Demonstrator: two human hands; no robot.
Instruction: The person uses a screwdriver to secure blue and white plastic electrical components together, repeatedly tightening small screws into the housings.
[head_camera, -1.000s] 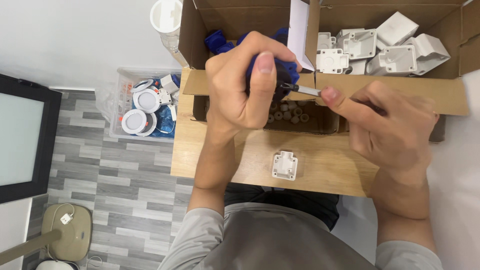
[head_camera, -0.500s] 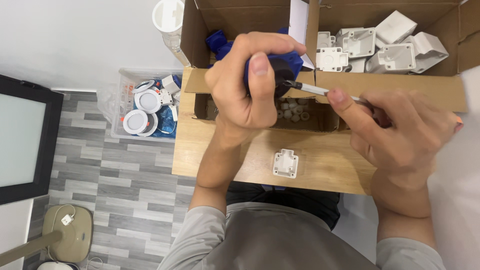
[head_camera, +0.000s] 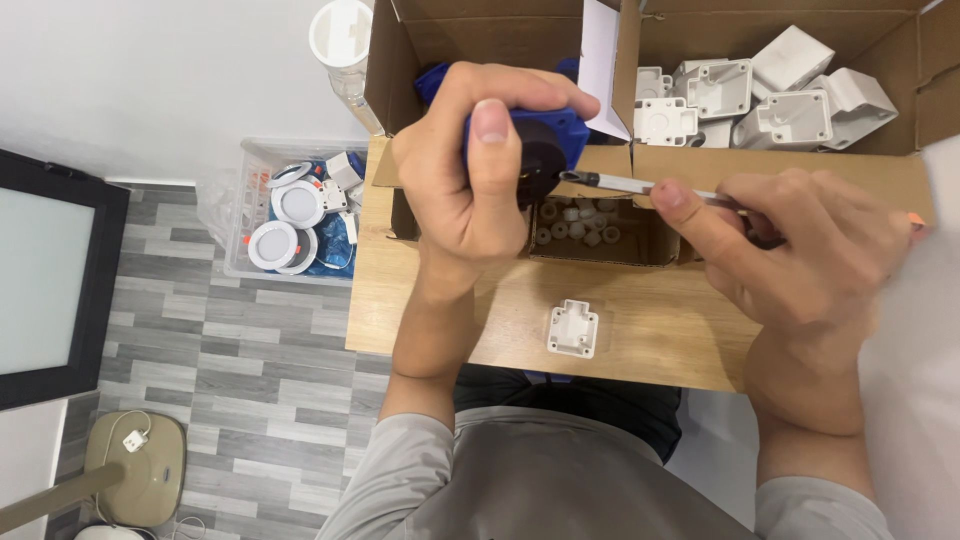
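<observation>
**Inspector:** Grey plank flooring is showing to your left, and a wooden table (head_camera: 640, 335) is lying under your hands. Your left hand (head_camera: 470, 170) is wrapping tightly around a blue part (head_camera: 548, 135), thumb pressing down its front, above the table's far edge.

**Second:** And the right?

**Inspector:** Your right hand (head_camera: 800, 250) is pinching a screwdriver (head_camera: 625, 183), fingers closing on the handle. You are holding the shaft level, and its tip is meeting the black face of the blue part.

**Second:** Beneath them?

**Inspector:** A small open box (head_camera: 590, 225) of little round pieces is sitting just under the shaft. One white bracket (head_camera: 573, 329) is lying alone on the table, apart from both hands. More white brackets (head_camera: 760, 95) are piling in the big carton (head_camera: 900, 175) beyond. A clear bin (head_camera: 235, 215) of round lamps is standing on the floor.
</observation>
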